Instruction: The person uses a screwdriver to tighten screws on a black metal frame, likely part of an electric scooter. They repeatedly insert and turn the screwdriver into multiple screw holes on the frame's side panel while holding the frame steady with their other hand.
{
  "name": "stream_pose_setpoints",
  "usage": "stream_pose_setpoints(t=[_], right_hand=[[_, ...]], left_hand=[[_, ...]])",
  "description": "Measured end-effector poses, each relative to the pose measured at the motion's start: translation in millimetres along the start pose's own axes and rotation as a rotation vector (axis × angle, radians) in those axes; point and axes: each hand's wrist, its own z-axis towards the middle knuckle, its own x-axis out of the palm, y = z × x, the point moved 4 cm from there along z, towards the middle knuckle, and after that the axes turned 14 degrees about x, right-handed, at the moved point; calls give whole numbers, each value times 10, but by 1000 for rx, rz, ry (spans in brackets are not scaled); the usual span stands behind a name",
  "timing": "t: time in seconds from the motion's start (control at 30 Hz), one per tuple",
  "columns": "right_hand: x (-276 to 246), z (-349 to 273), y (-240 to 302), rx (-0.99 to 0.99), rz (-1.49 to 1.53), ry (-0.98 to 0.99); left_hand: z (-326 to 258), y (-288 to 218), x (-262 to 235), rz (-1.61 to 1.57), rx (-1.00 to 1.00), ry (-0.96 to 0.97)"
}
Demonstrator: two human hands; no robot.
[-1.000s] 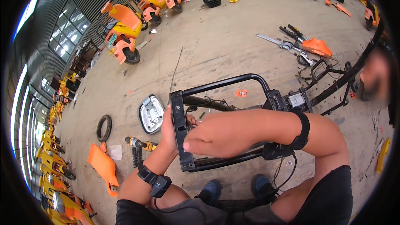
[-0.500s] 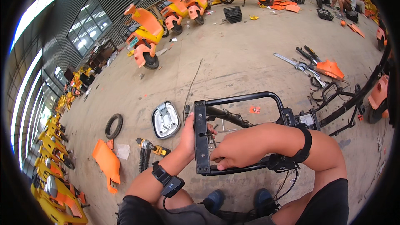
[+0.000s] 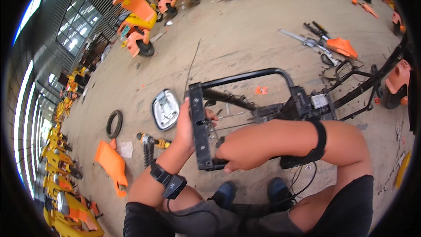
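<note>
left hand [image 3: 186, 125] wraps the end bar [image 3: 200, 134] of the black metal frame [image 3: 245, 76], held before the body; right hand [image 3: 239, 149], half-curled, sits just inside the bar, its contents hidden. compared with a second ago, its thumb no longer overlaps the bar, leaving that face clearer. yellow drill [image 3: 163, 143] and tyre [image 3: 109, 125] lie leftward; right forearm [image 3: 285, 140] obscures part of the frame.

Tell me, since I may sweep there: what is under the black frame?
Through the black frame show floor, a thin rod and an orange scrap. The right forearm covers part; what lies behind it cannot be seen.
</note>
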Motion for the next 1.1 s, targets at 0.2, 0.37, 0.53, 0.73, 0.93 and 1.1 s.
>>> stream_pose_setpoints(t=[0.2,0.37,0.53,0.73,0.93,1.1], right_hand=[[-173,-97,-198,109,-59,-75],[-440,-220,-550,108,63,-121],[-641,-219,-564,-30,427,-335],[-703,4,-487,1,852,-600],[-810,183,-337,13,851,-725],[-726,-1,-122,-14,664,-774]], left_hand=[[-29,-72,-4,51,33,-32],[-55,-88,87,89,10,-47],[-40,-81,21,82,-2,-37],[-54,-95,100,116,-26,-10],[-15,-30,6,27,-26,66],[-23,-63,48,54,1,55]])
